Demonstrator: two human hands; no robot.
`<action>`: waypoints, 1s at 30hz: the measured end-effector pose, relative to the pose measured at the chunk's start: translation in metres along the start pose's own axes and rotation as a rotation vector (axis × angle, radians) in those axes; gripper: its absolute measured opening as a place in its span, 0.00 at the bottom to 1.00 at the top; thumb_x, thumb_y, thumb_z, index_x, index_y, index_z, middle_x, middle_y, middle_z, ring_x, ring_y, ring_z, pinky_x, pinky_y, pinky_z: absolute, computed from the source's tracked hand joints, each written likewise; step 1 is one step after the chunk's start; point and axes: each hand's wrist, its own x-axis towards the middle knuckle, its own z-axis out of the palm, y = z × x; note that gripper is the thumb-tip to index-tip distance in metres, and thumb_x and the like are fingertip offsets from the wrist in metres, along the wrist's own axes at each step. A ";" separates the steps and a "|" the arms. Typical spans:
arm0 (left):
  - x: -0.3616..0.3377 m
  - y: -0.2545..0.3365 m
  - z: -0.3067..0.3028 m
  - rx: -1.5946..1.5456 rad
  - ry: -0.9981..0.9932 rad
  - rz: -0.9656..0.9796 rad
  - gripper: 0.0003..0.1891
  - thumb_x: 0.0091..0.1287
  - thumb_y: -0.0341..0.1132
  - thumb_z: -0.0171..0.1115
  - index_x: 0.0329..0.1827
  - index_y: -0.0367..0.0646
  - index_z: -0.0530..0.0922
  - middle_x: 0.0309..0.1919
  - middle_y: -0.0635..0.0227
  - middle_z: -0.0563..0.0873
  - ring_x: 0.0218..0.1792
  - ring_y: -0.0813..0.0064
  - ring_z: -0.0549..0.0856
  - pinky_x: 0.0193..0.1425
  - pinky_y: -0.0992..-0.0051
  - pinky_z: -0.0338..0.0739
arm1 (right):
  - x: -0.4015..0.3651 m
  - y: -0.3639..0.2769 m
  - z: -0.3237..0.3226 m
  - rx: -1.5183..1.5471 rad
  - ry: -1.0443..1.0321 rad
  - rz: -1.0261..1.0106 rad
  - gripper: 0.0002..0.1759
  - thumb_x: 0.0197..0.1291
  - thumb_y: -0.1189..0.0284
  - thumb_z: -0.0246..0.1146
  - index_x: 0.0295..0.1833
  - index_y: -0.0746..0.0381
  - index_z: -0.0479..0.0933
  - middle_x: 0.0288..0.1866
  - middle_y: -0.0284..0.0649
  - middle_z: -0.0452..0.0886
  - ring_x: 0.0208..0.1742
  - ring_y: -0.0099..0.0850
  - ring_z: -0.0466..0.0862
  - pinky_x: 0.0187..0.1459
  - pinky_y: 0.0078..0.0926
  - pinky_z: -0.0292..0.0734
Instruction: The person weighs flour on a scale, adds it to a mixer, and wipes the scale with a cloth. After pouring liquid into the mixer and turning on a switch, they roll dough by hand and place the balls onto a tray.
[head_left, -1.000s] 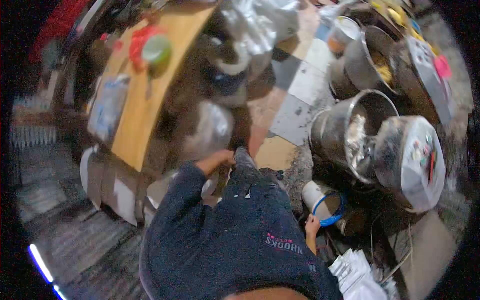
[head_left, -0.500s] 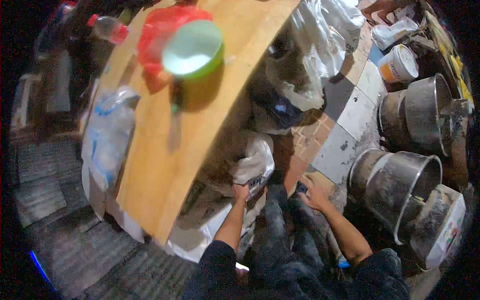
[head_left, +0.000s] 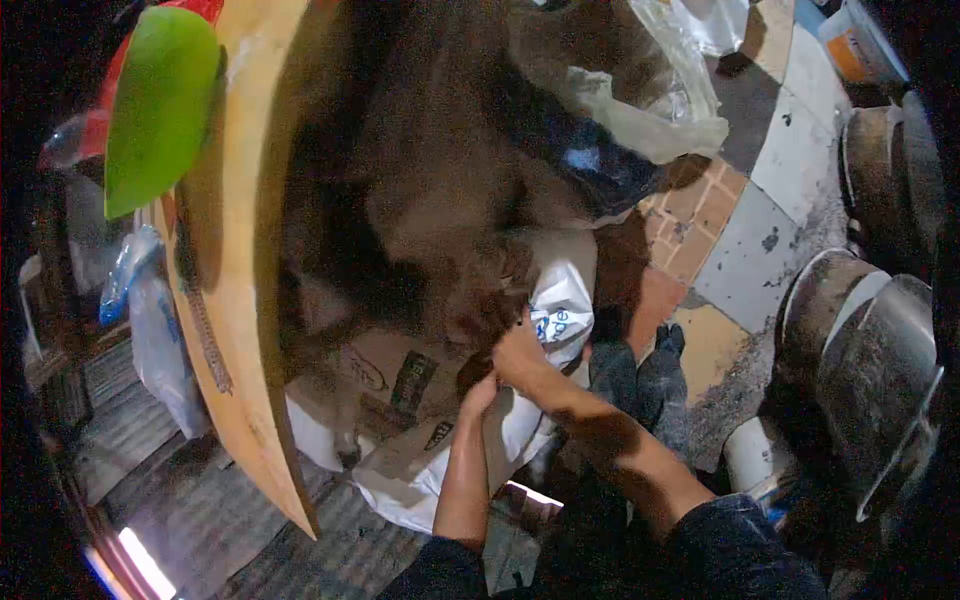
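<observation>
Head view: see left hand (head_left: 480, 396) and right hand (head_left: 519, 355) together at blue-printed sack (head_left: 570, 303), beside desk (head_left: 262, 400); cannot tell grip of shadowed fingers (head_left: 507, 352). Note green bowl (head_left: 163, 112) on desk, plastic bag (head_left: 655, 130) beyond hands, metal pot (head_left: 885, 350) at right.

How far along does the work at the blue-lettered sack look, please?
Nothing shows as finished; shadow obscures the details. The left hand and right hand are together by the white sack. Some handling there is probably left, with both hands close in.
</observation>
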 end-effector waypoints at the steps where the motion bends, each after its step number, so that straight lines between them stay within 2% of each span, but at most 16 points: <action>1: -0.012 0.005 -0.016 0.003 0.076 0.007 0.29 0.57 0.45 0.63 0.59 0.37 0.71 0.51 0.51 0.78 0.53 0.48 0.75 0.57 0.58 0.69 | -0.002 0.000 0.003 0.023 0.224 -0.027 0.32 0.46 0.63 0.62 0.60 0.59 0.74 0.63 0.47 0.72 0.66 0.46 0.68 0.69 0.61 0.45; 2: -0.019 0.014 -0.032 0.013 0.164 0.023 0.29 0.57 0.45 0.62 0.59 0.37 0.71 0.51 0.51 0.78 0.52 0.49 0.75 0.57 0.58 0.68 | -0.007 -0.008 -0.052 0.085 -0.098 -0.006 0.37 0.48 0.64 0.60 0.69 0.54 0.65 0.67 0.43 0.69 0.68 0.42 0.67 0.69 0.60 0.44; 6: 0.037 0.039 -0.080 0.104 0.519 0.125 0.28 0.58 0.46 0.62 0.58 0.37 0.71 0.51 0.52 0.77 0.52 0.49 0.75 0.57 0.58 0.68 | -0.002 0.016 0.036 -0.159 0.172 -0.023 0.30 0.51 0.65 0.58 0.64 0.52 0.72 0.62 0.42 0.74 0.66 0.37 0.70 0.70 0.56 0.44; 7: 0.067 0.041 -0.094 0.129 0.543 0.117 0.28 0.58 0.46 0.62 0.58 0.37 0.71 0.51 0.52 0.77 0.52 0.49 0.75 0.57 0.58 0.68 | 0.000 0.020 0.025 -0.152 0.174 -0.028 0.30 0.51 0.65 0.58 0.64 0.52 0.72 0.62 0.42 0.74 0.66 0.37 0.70 0.70 0.56 0.44; 9: 0.123 0.040 -0.118 0.178 0.550 0.066 0.28 0.58 0.46 0.61 0.58 0.37 0.71 0.50 0.52 0.77 0.52 0.49 0.74 0.57 0.58 0.68 | 0.006 0.023 -0.007 -0.155 -0.663 -0.072 0.27 0.52 0.65 0.56 0.61 0.52 0.74 0.59 0.41 0.77 0.65 0.37 0.71 0.70 0.54 0.46; 10: 0.147 0.037 -0.127 0.195 0.518 0.026 0.28 0.59 0.47 0.61 0.58 0.37 0.71 0.50 0.52 0.77 0.51 0.50 0.74 0.56 0.58 0.67 | 0.000 0.029 0.047 -0.157 -0.292 0.004 0.26 0.54 0.65 0.55 0.61 0.53 0.74 0.59 0.40 0.77 0.63 0.38 0.71 0.69 0.50 0.49; 11: 0.157 0.037 -0.129 0.218 0.489 0.005 0.28 0.59 0.47 0.61 0.58 0.38 0.71 0.50 0.52 0.77 0.51 0.50 0.74 0.56 0.58 0.67 | 0.004 0.033 0.066 -0.149 -0.295 -0.014 0.26 0.54 0.65 0.55 0.61 0.53 0.74 0.59 0.40 0.77 0.63 0.38 0.71 0.69 0.50 0.49; 13: 0.162 0.040 -0.121 0.251 0.409 0.007 0.28 0.59 0.47 0.61 0.57 0.38 0.72 0.50 0.52 0.77 0.51 0.50 0.74 0.56 0.58 0.67 | 0.011 0.037 0.090 -0.045 0.118 0.034 0.26 0.56 0.65 0.53 0.62 0.54 0.73 0.60 0.38 0.76 0.65 0.39 0.69 0.70 0.47 0.51; 15: 0.147 0.054 -0.090 0.276 0.299 0.079 0.28 0.59 0.48 0.60 0.57 0.38 0.72 0.49 0.53 0.77 0.51 0.50 0.74 0.56 0.58 0.67 | 0.020 0.034 0.087 0.172 0.082 0.110 0.26 0.57 0.64 0.52 0.63 0.54 0.71 0.65 0.38 0.72 0.68 0.39 0.66 0.70 0.42 0.51; 17: 0.126 0.071 -0.057 0.295 0.153 0.165 0.28 0.60 0.48 0.60 0.57 0.38 0.72 0.49 0.53 0.77 0.51 0.51 0.74 0.56 0.58 0.67 | 0.025 0.022 0.036 0.100 -0.240 0.231 0.28 0.59 0.62 0.51 0.66 0.54 0.69 0.68 0.38 0.68 0.70 0.38 0.63 0.71 0.40 0.50; 22: 0.123 0.081 -0.059 0.288 -0.044 0.207 0.27 0.60 0.49 0.59 0.56 0.38 0.72 0.48 0.54 0.77 0.50 0.51 0.74 0.56 0.58 0.66 | 0.016 0.020 0.012 0.040 -0.163 0.225 0.30 0.58 0.60 0.53 0.67 0.55 0.66 0.69 0.40 0.67 0.72 0.40 0.60 0.72 0.39 0.47; 24: 0.133 0.064 -0.080 0.276 0.031 0.155 0.27 0.61 0.50 0.59 0.56 0.38 0.72 0.48 0.54 0.77 0.50 0.51 0.73 0.56 0.57 0.66 | 0.021 0.022 0.036 0.079 -0.126 0.246 0.31 0.58 0.59 0.53 0.68 0.55 0.66 0.69 0.40 0.66 0.72 0.41 0.60 0.72 0.40 0.47; 26: 0.135 0.041 -0.104 0.273 0.175 0.089 0.27 0.61 0.50 0.58 0.56 0.38 0.72 0.48 0.54 0.77 0.49 0.52 0.73 0.55 0.57 0.65 | 0.035 0.036 0.114 0.097 0.148 0.163 0.31 0.58 0.58 0.54 0.68 0.55 0.66 0.70 0.41 0.65 0.72 0.42 0.60 0.72 0.41 0.47; 27: 0.135 0.026 -0.111 0.270 0.255 0.054 0.27 0.61 0.50 0.58 0.56 0.38 0.72 0.48 0.54 0.77 0.49 0.52 0.73 0.55 0.57 0.65 | 0.036 0.040 0.117 0.091 0.154 0.158 0.31 0.58 0.58 0.54 0.68 0.55 0.66 0.70 0.41 0.65 0.72 0.42 0.60 0.72 0.41 0.47; 28: 0.131 0.011 -0.114 0.274 0.335 0.014 0.27 0.61 0.50 0.58 0.56 0.38 0.72 0.47 0.55 0.77 0.49 0.52 0.73 0.55 0.57 0.65 | 0.036 0.042 0.121 0.230 -0.018 0.227 0.31 0.58 0.58 0.54 0.68 0.55 0.66 0.70 0.41 0.65 0.72 0.42 0.60 0.72 0.40 0.49; 30: 0.136 -0.013 -0.119 0.274 0.473 -0.053 0.27 0.62 0.51 0.58 0.55 0.39 0.72 0.47 0.55 0.77 0.49 0.52 0.73 0.55 0.57 0.65 | 0.030 0.042 0.086 0.138 0.146 0.094 0.31 0.58 0.57 0.54 0.68 0.54 0.66 0.71 0.41 0.64 0.71 0.42 0.61 0.71 0.39 0.53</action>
